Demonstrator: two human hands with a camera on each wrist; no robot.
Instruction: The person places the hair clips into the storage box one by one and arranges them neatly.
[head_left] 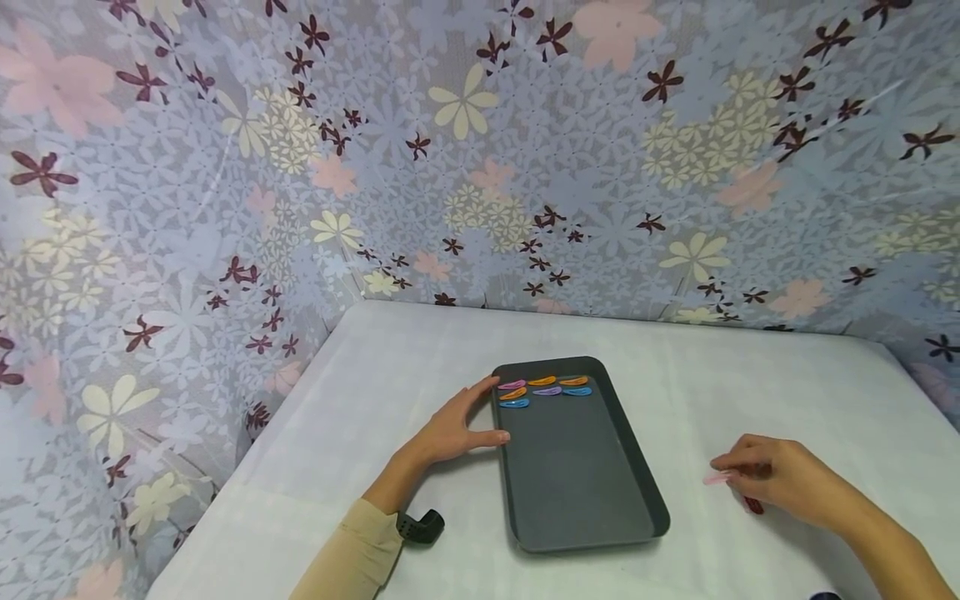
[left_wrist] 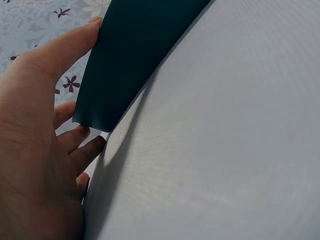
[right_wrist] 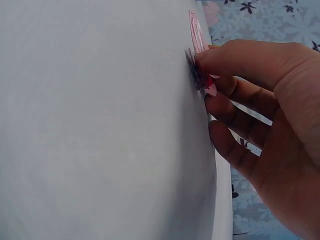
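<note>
A dark grey tray [head_left: 577,475] lies on the white table, with several snap hair clips in short rows at its far end: pink [head_left: 512,385], orange [head_left: 542,381], purple [head_left: 547,391] and blue [head_left: 577,392] ones. Along the tray's left side, my left hand [head_left: 447,429] rests with spread fingers, its thumb and index fingertip touching the rim. To the right of the tray, my right hand [head_left: 787,479] pinches a pink hair clip [right_wrist: 196,30] between thumb and fingers just above the cloth. A dark red clip [head_left: 753,505] shows beneath this hand; whether it is held too, I cannot tell.
White cloth [head_left: 420,350] covers the table around the tray. Flower-patterned fabric [head_left: 465,167] rises behind the table and along its left side. At the lower right edge a small dark object [head_left: 825,596] is cut off. A black band [head_left: 420,527] sits on the left wrist.
</note>
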